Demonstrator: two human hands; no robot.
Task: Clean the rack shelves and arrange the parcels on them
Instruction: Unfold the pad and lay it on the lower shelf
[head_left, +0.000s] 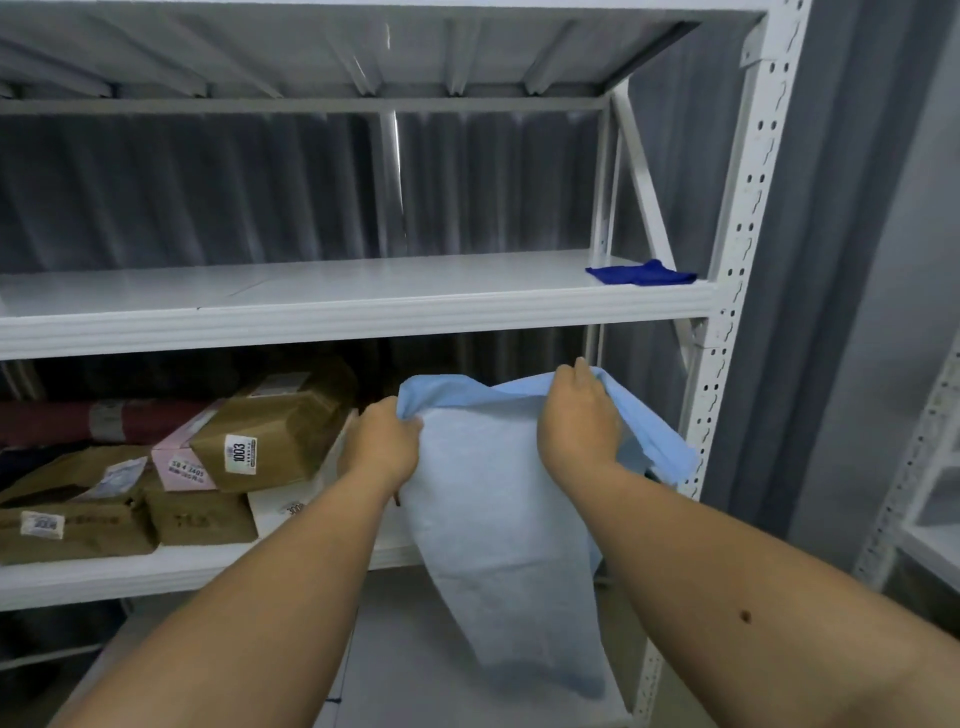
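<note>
Both my hands hold up a light blue cloth (498, 519) in front of the rack's right side. My left hand (382, 447) grips its upper left edge and my right hand (579, 421) grips its upper right edge, and the rest hangs down between my forearms. On the white shelf (104, 577) to the left lie several brown parcels (280, 431) with labels, a pink one (179, 462) and a dark red roll (67, 421). The white shelf above (332, 306) carries only a dark blue rag (641, 274) at its right end.
The rack's white perforated upright (737, 260) stands just right of my right hand. Grey curtain hangs behind the rack. A second white rack (930, 467) stands at the far right. A lower shelf (405, 649) shows beneath the cloth.
</note>
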